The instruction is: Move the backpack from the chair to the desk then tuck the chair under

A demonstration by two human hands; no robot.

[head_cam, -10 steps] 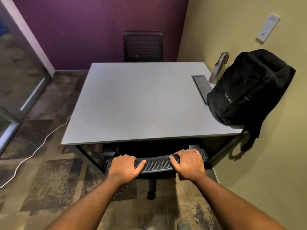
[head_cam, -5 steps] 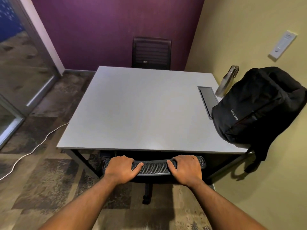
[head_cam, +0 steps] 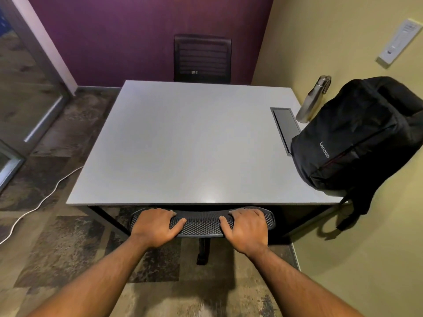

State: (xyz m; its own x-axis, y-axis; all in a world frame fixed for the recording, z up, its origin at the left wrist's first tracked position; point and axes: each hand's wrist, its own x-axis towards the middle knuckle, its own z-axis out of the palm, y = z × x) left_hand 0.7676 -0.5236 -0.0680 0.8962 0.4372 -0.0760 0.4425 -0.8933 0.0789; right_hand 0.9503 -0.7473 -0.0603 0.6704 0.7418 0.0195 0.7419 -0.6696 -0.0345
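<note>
A black Lenovo backpack (head_cam: 357,138) stands on the right side of the grey desk (head_cam: 183,145), leaning against the yellow wall, with a strap hanging over the desk's edge. The black mesh chair (head_cam: 201,221) sits at the desk's near edge; only the top of its backrest and part of its base show, the seat is hidden beneath the desktop. My left hand (head_cam: 155,226) grips the left part of the backrest top. My right hand (head_cam: 246,227) grips the right part.
A steel bottle (head_cam: 313,99) stands by the wall behind the backpack, beside a dark cable hatch (head_cam: 285,126) in the desktop. Another black chair (head_cam: 202,58) is at the far side. A white cable (head_cam: 41,202) runs over the floor on the left. A glass partition is left.
The chair has slid further under the desk, and less of its backrest shows. Both hands stayed on it and moved forward with it. The backpack has not moved.
</note>
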